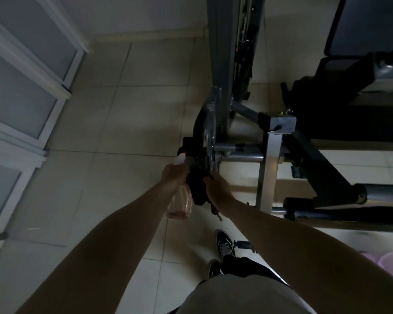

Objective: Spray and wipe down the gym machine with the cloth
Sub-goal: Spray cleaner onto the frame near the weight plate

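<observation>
From the head camera, looking steeply down in dim light, the left hand [174, 175] has its fingers wrapped round the neck of a spray bottle [180, 205]. The bottle has a ribbed, translucent pinkish body hanging below the fist and a white nozzle head pointing far, toward the gym machine [268, 168]. Just to the right, the right hand [216, 189] has its fingers closed on a dark, limp cloth [196, 191], bunched between the two hands with a loose end dangling near the wrist. The cloth's upper edge reaches the machine's grey metal pivot plate (whether it actually touches is hard to tell in the gloom). The machine is built of square and round grey steel tubes, with a black padded seat [368, 23] at the far right. Glossy pale floor tiles [123, 109] lie beneath, frosted panel doors [21, 87] stand on the left, and a black laced shoe [225, 245] is near.
</observation>
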Tool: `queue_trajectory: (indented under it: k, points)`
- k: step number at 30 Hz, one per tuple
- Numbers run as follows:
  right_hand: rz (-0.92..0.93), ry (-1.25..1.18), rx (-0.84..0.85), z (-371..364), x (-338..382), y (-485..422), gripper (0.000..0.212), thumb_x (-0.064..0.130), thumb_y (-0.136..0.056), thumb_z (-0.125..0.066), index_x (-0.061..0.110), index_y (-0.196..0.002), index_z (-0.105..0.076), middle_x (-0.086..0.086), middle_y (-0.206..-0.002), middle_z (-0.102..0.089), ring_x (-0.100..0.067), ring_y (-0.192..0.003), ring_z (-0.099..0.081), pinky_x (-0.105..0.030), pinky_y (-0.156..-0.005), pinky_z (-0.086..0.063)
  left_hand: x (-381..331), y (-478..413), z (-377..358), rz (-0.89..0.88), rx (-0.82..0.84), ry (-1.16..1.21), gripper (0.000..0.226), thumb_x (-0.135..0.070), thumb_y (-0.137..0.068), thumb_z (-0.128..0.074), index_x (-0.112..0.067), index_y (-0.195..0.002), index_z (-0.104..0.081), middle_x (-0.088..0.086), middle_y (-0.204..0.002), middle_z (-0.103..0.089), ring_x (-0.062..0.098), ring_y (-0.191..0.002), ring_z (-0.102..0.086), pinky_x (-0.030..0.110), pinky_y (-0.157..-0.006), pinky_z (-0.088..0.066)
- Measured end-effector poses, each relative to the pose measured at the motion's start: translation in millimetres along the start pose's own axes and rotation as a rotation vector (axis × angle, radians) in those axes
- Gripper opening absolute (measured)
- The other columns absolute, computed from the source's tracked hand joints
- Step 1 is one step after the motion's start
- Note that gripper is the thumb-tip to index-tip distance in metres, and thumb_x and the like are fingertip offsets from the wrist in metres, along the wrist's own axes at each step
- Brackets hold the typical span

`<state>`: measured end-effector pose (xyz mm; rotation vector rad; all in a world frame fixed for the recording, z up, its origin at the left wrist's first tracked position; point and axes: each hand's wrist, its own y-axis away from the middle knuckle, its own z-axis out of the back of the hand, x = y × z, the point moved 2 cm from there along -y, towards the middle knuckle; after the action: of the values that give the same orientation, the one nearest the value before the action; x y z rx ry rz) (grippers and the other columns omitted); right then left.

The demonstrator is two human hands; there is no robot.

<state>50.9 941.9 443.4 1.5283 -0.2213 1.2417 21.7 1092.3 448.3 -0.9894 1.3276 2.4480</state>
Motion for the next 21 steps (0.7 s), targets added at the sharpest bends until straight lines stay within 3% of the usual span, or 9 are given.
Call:
queue_trajectory:
  k: [2, 5, 7, 10, 12, 15, 17, 19, 21]
  points:
    - [0.036, 0.036, 0.045, -9.3, 5.5, -4.2, 0.029, 0.023, -0.105, -0.041, 0.021, -0.131, -0.053, 0.001, -0.112, -0.060, -0.019, -0.102, -0.058, -0.038, -0.089, -0.050, 1.6, -1.8, 8.3, -0.003, 0.026, 0.002, 0.048, -0.027, -0.082, -0.062, -0.022, -0.130, -0.066, 0.004, -0.108, -0.071, 0.025, -0.097, -0.069, 0.040, -0.096, -0.056]
    - [0.100, 0.046, 0.072, -25.4, 10.7, -3.2, 0.024, 0.022, -0.104, -0.043, 0.022, -0.125, -0.054, -0.002, -0.103, -0.063, -0.024, -0.094, -0.063, -0.043, -0.084, -0.054, 8.5, 3.2, 20.7, -0.020, 0.042, 0.010, 0.016, -0.019, -0.086, -0.064, -0.013, -0.098, -0.073, 0.013, -0.088, -0.071, 0.029, -0.086, -0.069, 0.042, -0.083, -0.057]
    - [0.105, 0.033, 0.092, -35.9, 15.6, -6.6, 0.019, 0.023, -0.102, -0.045, 0.024, -0.118, -0.054, -0.007, -0.103, -0.066, -0.029, -0.090, -0.065, -0.050, -0.084, -0.056, 11.2, 0.7, 31.5, -0.026, 0.028, 0.018, 0.016, -0.031, -0.077, -0.067, -0.017, -0.084, -0.073, 0.015, -0.086, -0.073, 0.032, -0.086, -0.071, 0.049, -0.088, -0.057]
    - [0.094, 0.034, 0.102, -49.7, 27.3, -18.9, 0.022, 0.023, -0.104, -0.044, 0.030, -0.122, -0.052, -0.001, -0.112, -0.063, -0.020, -0.100, -0.061, -0.041, -0.092, -0.052, 7.2, -17.8, 49.0, -0.084, 0.032, -0.042, 0.017, -0.042, -0.079, -0.066, -0.027, -0.073, -0.069, 0.004, -0.081, -0.070, 0.029, -0.090, -0.070, 0.048, -0.094, -0.054]
    - [0.136, 0.049, 0.058, -55.2, 36.8, -27.1, 0.029, 0.025, -0.104, -0.044, 0.029, -0.131, -0.052, 0.000, -0.114, -0.061, -0.018, -0.104, -0.059, -0.035, -0.092, -0.050, 1.4, -32.5, 55.1, -0.144, 0.050, -0.102, 0.026, -0.042, -0.092, -0.062, -0.021, -0.079, -0.071, 0.003, -0.077, -0.069, 0.027, -0.084, -0.070, 0.045, -0.090, -0.055]
    - [0.258, 0.031, -0.063, -67.3, 59.4, -45.7, 0.018, 0.023, -0.104, -0.044, 0.034, -0.113, -0.055, 0.005, -0.100, -0.063, -0.015, -0.091, -0.062, -0.032, -0.079, -0.051, -17.2, -59.9, 65.0, -0.227, 0.074, -0.153, 0.019, -0.040, -0.094, -0.059, -0.026, -0.093, -0.073, -0.002, -0.078, -0.068, 0.022, -0.080, -0.067, 0.043, -0.086, -0.055]
    - [0.331, 0.019, -0.189, -75.9, 78.6, -67.1, 0.015, 0.027, -0.104, -0.043, 0.037, -0.102, -0.054, 0.005, -0.094, -0.064, -0.016, -0.083, -0.062, -0.039, -0.074, -0.053, -41.2, -88.8, 71.5, -0.267, 0.095, -0.200, 0.012, -0.034, -0.096, -0.061, -0.036, -0.101, -0.071, -0.003, -0.090, -0.068, 0.020, -0.089, -0.067, 0.040, -0.088, -0.053]
    - [0.377, 0.018, -0.300, -81.6, 92.0, -90.9, 0.015, 0.036, -0.104, -0.040, 0.034, -0.106, -0.054, 0.003, -0.095, -0.063, -0.019, -0.081, -0.062, -0.046, -0.071, -0.055, -64.9, -117.6, 69.7, -0.309, 0.167, -0.360, 0.037, -0.031, -0.097, -0.057, -0.034, -0.134, -0.061, -0.002, -0.113, -0.065, 0.022, -0.109, -0.064, 0.035, -0.095, -0.049]
    - [0.330, 0.059, -0.423, -85.6, 105.6, -113.8, 0.015, 0.038, -0.104, -0.039, 0.038, -0.114, -0.050, 0.003, -0.106, -0.062, -0.020, -0.085, -0.065, -0.044, -0.070, -0.057, -87.9, -149.2, 64.1, -0.369, 0.262, -0.580, 0.054, -0.029, -0.097, -0.050, -0.043, -0.148, -0.044, 0.002, -0.130, -0.059, 0.023, -0.121, -0.056, 0.031, -0.101, -0.044]
